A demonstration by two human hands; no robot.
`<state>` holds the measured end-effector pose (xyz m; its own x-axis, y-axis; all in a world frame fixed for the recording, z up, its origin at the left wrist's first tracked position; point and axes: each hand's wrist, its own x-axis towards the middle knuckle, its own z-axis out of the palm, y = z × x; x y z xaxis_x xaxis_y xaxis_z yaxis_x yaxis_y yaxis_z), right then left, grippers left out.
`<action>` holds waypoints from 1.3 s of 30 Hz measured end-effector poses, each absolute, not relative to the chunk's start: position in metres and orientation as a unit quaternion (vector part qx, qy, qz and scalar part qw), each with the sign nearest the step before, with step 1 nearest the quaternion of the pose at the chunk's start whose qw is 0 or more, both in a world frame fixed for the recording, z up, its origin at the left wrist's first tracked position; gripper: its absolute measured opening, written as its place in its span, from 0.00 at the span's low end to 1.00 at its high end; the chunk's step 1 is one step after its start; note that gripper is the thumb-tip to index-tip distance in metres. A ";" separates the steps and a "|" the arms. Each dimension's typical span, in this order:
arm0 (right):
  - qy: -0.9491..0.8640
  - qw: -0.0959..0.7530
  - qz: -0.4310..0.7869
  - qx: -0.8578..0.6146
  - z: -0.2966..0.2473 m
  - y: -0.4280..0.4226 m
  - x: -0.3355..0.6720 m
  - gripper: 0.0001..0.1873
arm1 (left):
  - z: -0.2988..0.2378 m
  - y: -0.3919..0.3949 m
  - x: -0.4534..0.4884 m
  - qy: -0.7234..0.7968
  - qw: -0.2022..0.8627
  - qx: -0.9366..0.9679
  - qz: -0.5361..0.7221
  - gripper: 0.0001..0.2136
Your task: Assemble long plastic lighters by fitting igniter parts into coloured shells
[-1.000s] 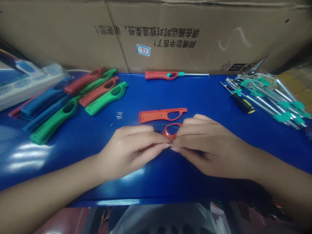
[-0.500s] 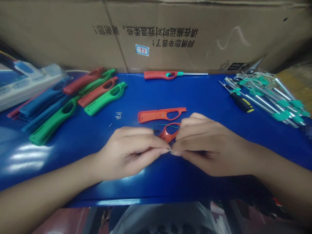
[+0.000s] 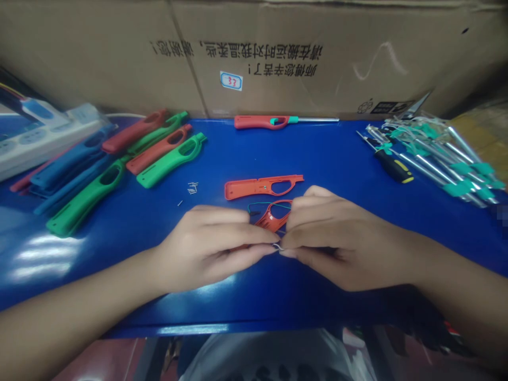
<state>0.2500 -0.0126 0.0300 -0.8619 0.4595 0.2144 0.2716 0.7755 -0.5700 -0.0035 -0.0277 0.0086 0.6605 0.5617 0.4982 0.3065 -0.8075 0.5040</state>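
My left hand (image 3: 218, 248) and my right hand (image 3: 337, 235) meet over the blue table, thumbs and forefingers pinched close together. Between the fingertips runs a thin pale wire (image 3: 278, 246), its ends hidden in both pinches. Just behind the fingers lies an orange lighter shell half (image 3: 270, 219), partly covered by my hands, with a thin green wire (image 3: 260, 203) looping over it. Farther back a second orange lighter shell half (image 3: 244, 189) rests with its hollow side up.
Several screws (image 3: 192, 188) lie left of centre. Coloured lighter shells (image 3: 87, 198) and a white power strip (image 3: 51, 132) are at the left. A whole red lighter (image 3: 262, 122) lies by the cardboard box (image 3: 278, 26). At the right are a screwdriver (image 3: 392, 165) and metal lighter tubes (image 3: 448, 164).
Both hands stay nearly in place. The fingertips have drawn slightly closer together, and the right hand has shifted a little to the left. The other things lie as before.
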 end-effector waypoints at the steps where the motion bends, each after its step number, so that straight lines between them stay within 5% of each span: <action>1: -0.926 0.172 0.271 -0.198 0.030 -0.013 0.250 0.09 | 0.008 -0.028 -0.004 0.239 0.184 0.894 0.331 0.06; 16: -0.935 0.169 0.243 -0.194 0.031 -0.011 0.250 0.11 | 0.009 -0.028 -0.003 0.241 0.252 0.875 0.337 0.07; 32: -0.934 0.190 0.230 -0.197 0.030 -0.011 0.250 0.10 | 0.010 -0.030 -0.001 0.289 0.210 0.865 0.353 0.03; 39: -0.936 0.175 0.235 -0.194 0.029 -0.013 0.250 0.11 | 0.011 -0.027 -0.005 0.252 0.181 0.894 0.323 0.09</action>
